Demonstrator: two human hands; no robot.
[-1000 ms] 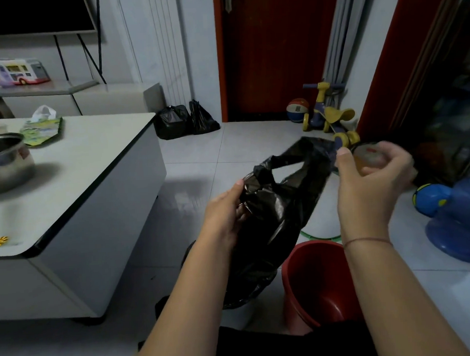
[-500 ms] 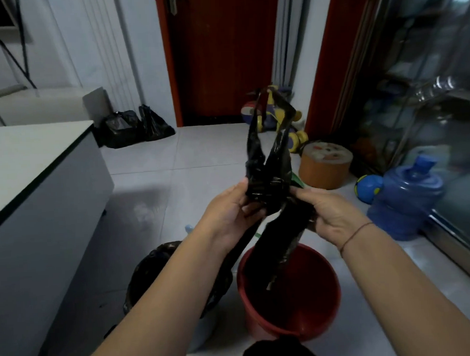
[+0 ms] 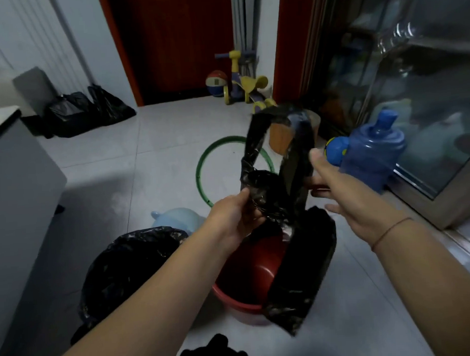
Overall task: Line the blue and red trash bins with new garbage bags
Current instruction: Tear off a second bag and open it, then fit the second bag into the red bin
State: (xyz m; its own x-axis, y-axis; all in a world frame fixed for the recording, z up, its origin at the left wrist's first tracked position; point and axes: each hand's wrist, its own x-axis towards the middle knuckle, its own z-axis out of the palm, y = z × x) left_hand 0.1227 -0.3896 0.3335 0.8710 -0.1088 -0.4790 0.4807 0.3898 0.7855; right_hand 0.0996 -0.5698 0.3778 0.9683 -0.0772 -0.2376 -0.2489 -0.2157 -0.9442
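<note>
Pinching garbage bag, left hand; right hand seemingly open.

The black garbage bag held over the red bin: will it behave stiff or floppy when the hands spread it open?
Probably very floppy: the black garbage bag hangs crumpled and folded below the left hand. Likely light, since a pinch holds it up. Its glossy film may slip, so the right hand, now open beside a handle loop, should grip firmly.

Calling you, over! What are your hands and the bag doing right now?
Left hand gripping black bag; right hand open beside it. Bag hangs over unlined red bin. Nothing blocking.
</note>
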